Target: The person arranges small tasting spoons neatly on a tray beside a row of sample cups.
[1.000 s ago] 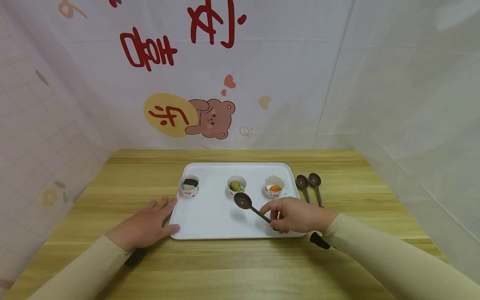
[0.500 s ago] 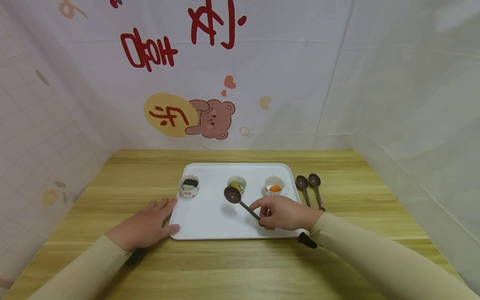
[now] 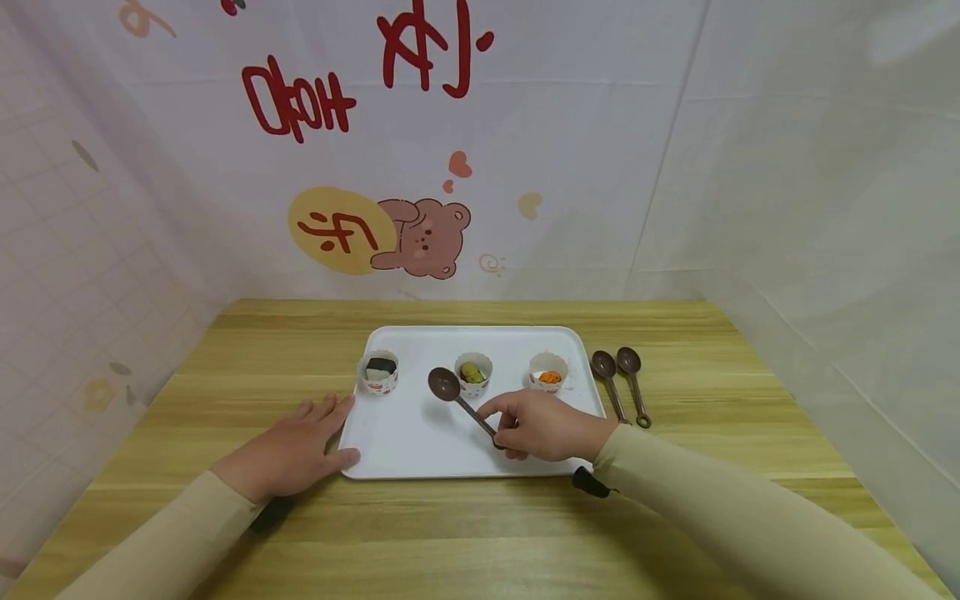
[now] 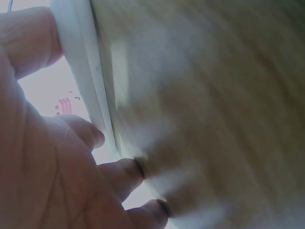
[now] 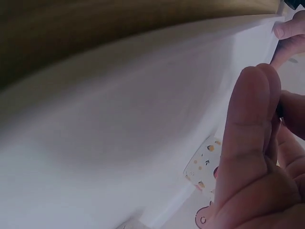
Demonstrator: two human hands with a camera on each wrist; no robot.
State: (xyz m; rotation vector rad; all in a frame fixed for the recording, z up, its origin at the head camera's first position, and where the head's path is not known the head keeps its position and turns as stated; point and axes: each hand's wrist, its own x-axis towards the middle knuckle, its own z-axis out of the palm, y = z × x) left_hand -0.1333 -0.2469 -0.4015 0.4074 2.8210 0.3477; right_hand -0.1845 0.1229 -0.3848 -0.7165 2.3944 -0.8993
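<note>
Our R hand's fingers point(image 3: 491, 407) pinch 1 brown spoon by its handle; we have the R hand point(image 3: 538, 425) over the near part of the tray, w/ the held spoon point(image 3: 444, 384) angled up to the left, its bowl in the air above the tray, just left of the middle cup. Our L hand point(image 3: 292, 450) holds nothing: fingers spread, laid at the tray's left edge, thumb on the near-left corner. Under it all we have 1 white tray point(image 3: 405, 446) w/ 3 paper cups in a row along its far half: left cup point(image 3: 382, 387) w/ a black-and-white pc, middle cup point(image 3: 474, 389) w/ a yellow-green pc, right cup point(image 3: 538, 362) w/ orange stuff. Just off the tray's right edge we count 2 more brown spoons point(image 3: 628, 360), side by side, bowls pointing away from us; so 3 spoons total. Tray + those 2 sit on the wood-grain worktop point(image 3: 450, 533). Behind, on the white backdrop point(image 3: 585, 108), 1 printed bear point(image 3: 435, 237) & 3 hearts.
</note>
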